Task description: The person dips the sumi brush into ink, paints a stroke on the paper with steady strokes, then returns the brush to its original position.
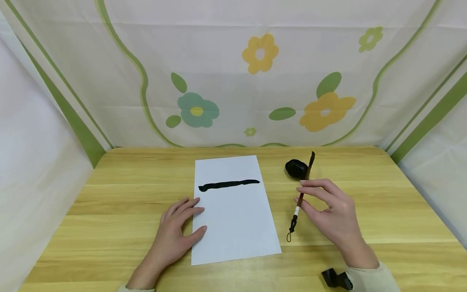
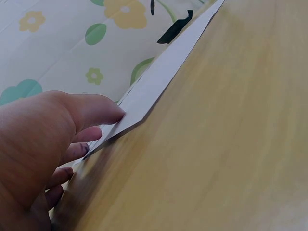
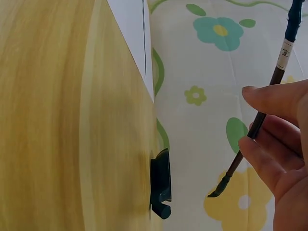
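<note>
A sheet of white paper (image 1: 233, 227) lies on the table, with one thick black ink stroke (image 1: 228, 185) across its upper part. My left hand (image 1: 178, 229) rests at the paper's left edge, fingers spread, fingertips and thumb on the sheet. My right hand (image 1: 333, 213) pinches a calligraphy brush (image 1: 300, 198) by its brown handle, to the right of the paper and above the table. The brush's black tip (image 3: 220, 187) points away toward the back; its looped end hangs nearest me. Behind the brush sits a small black inkstone (image 1: 296, 168), partly covered by it in the head view.
The wooden table (image 1: 120, 219) ends at a pale cloth backdrop (image 1: 226, 52) printed with flowers. Cloth also hangs at both sides. Near the right sleeve (image 1: 370, 278) is a black object (image 1: 336, 280) whose kind I cannot tell.
</note>
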`<state>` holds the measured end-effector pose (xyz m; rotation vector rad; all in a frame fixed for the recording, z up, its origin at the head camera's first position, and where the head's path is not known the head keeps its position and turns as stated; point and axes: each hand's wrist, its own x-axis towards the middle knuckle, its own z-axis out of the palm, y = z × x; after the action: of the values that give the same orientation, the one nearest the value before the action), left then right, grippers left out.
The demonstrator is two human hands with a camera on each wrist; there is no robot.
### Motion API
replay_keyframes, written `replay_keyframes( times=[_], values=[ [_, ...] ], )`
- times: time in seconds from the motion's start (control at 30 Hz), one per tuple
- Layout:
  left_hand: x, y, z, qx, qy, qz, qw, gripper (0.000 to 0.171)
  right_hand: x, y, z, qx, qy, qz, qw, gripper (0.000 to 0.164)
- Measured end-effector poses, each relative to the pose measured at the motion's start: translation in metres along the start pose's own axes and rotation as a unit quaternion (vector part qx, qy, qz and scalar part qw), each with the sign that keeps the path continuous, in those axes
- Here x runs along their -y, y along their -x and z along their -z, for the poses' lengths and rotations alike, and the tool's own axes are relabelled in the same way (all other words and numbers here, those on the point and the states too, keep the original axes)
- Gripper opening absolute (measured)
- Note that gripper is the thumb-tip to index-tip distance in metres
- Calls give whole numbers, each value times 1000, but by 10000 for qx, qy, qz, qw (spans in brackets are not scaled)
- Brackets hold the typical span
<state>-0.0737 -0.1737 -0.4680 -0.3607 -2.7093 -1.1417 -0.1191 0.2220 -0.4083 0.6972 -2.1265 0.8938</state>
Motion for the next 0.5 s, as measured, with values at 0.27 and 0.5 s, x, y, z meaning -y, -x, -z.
replay_keyframes(
  times=[0.27,0.5],
  values=[
    [-1,1,0,-12,10,-9,10000,41,4,5,4,359,113,-479,9981,36],
    [-1,1,1,32,-7,43,10000,42,0,12,-1,-36,-60,-449,9990,30]
  ],
)
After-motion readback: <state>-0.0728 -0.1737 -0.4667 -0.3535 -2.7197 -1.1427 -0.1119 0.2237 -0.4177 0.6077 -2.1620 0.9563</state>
